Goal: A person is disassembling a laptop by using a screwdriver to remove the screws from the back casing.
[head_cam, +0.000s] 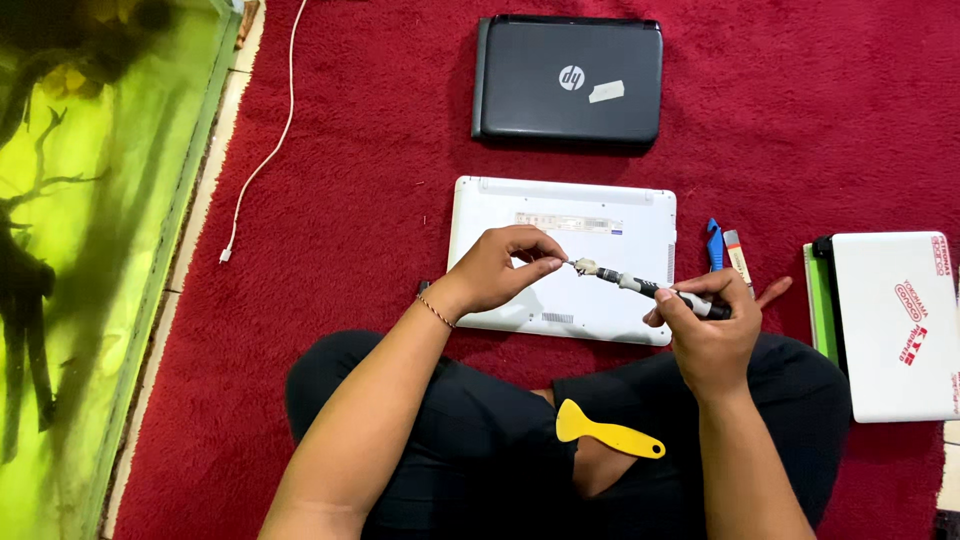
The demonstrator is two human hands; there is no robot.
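White laptop (560, 255), lid side down: near edge partly hidden behind left hand (495, 270) and right hand (710, 335); label print too small to tell. Screwdriver (645, 287): handle covered by right-hand fingers; tip hidden under left fingertips. White cable (262, 150): far end cut off by top edge. Fish tank (90, 250): cut off left, top and bottom; contents murky. White device (895, 325), far right: cut off by right edge. Both forearms cut off at bottom edge.
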